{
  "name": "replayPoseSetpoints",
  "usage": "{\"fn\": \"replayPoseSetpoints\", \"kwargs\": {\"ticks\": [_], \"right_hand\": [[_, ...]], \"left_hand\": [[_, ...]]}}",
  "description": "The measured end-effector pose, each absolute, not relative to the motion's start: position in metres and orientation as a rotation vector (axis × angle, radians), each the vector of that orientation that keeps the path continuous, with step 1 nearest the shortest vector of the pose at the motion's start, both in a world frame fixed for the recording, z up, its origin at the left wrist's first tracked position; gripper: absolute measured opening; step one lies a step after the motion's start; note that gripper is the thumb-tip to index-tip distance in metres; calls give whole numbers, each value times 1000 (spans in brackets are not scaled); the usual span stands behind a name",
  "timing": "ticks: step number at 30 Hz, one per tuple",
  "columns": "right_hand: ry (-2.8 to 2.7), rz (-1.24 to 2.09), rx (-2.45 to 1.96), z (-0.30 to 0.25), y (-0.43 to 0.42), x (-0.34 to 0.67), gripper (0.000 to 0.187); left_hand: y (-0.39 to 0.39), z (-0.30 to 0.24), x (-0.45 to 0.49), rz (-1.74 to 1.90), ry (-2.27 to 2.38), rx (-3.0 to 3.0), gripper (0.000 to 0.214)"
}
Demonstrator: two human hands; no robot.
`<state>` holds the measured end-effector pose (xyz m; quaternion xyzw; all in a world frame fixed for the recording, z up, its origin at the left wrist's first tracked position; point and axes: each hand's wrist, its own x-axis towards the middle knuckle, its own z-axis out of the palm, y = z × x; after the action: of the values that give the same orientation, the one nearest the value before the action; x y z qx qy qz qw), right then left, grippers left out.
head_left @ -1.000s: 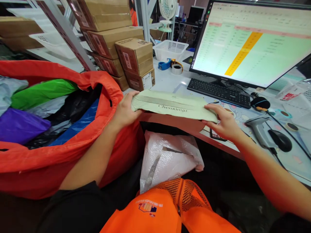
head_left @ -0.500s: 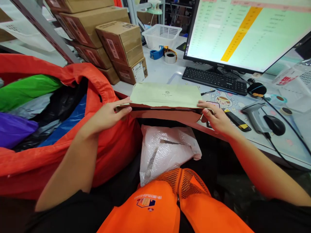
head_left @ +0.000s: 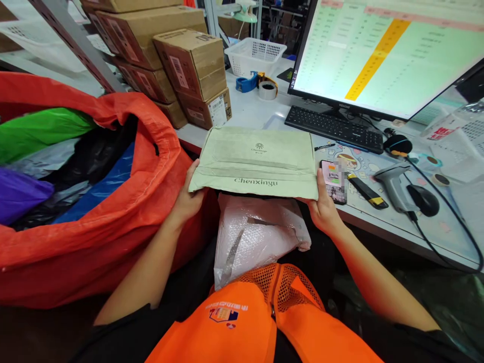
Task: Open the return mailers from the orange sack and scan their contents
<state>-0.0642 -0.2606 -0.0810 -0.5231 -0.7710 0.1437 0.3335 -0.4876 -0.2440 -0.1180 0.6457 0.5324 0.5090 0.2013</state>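
Observation:
A flat pale green cardboard box (head_left: 257, 156) with "Chenxingyu" printed on it is held at the desk's front edge. My left hand (head_left: 189, 196) grips its left front corner, thumb up along the side. On the opposite side my right hand (head_left: 325, 204) is closed on the right front corner. The fingers under the box are hidden. The box's front flap lies folded down, so its inside does not show. Below it, a torn white bubble-wrap mailer (head_left: 260, 232) rests on my lap.
At left stands a big red bag (head_left: 162, 166) holding coloured plastic parcels. Brown boxes (head_left: 192, 65) are stacked behind it. On the desk are a keyboard (head_left: 333, 128), a monitor (head_left: 378, 55), a phone (head_left: 335, 184), a box cutter (head_left: 366, 191), a barcode scanner (head_left: 395, 186) and tape dispensers (head_left: 247, 82).
The box's front flap, raised with the opening showing before, is now down and its lettering visible. Both hands have moved lower, from the flap's corners to the box's front sides.

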Motion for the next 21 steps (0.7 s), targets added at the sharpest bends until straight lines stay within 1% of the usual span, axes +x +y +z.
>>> {"fn": "replayPoseSetpoints", "kwargs": {"ticks": [2, 4, 6, 8, 9, 11, 14, 16, 18, 21], "right_hand": [[-1960, 359, -1416, -70, -264, -68, 84], [-1870, 313, -1481, -53, -263, -71, 76], [-1743, 272, -1539, -28, -256, -73, 62], [-1642, 266, -1545, 2, -244, -72, 48], [-1611, 279, -1528, 17, -236, -71, 46], [-1601, 365, -1471, 46, -220, -68, 52], [-1602, 594, -1416, 78, -197, -63, 59], [-1592, 701, -1447, 91, -186, -61, 58], [-1581, 735, -1505, 96, -179, -61, 56], [-1591, 724, -1546, 99, -168, -61, 57]], "left_hand": [[-243, -110, -483, 1459, 1558, 1797, 72], [-243, -89, -478, 1474, 1680, 1829, 61], [-243, -56, -474, 1422, 1857, 1880, 53], [-240, -16, -471, 1249, 2084, 1904, 49], [-236, 5, -471, 1129, 2202, 1904, 49], [-224, 45, -471, 966, 2370, 1915, 55], [-193, 87, -475, 806, 2388, 2013, 63], [-167, 101, -477, 643, 2345, 2046, 68], [-143, 106, -479, 512, 2326, 2040, 74], [-119, 104, -480, 464, 2308, 2032, 79]]}}
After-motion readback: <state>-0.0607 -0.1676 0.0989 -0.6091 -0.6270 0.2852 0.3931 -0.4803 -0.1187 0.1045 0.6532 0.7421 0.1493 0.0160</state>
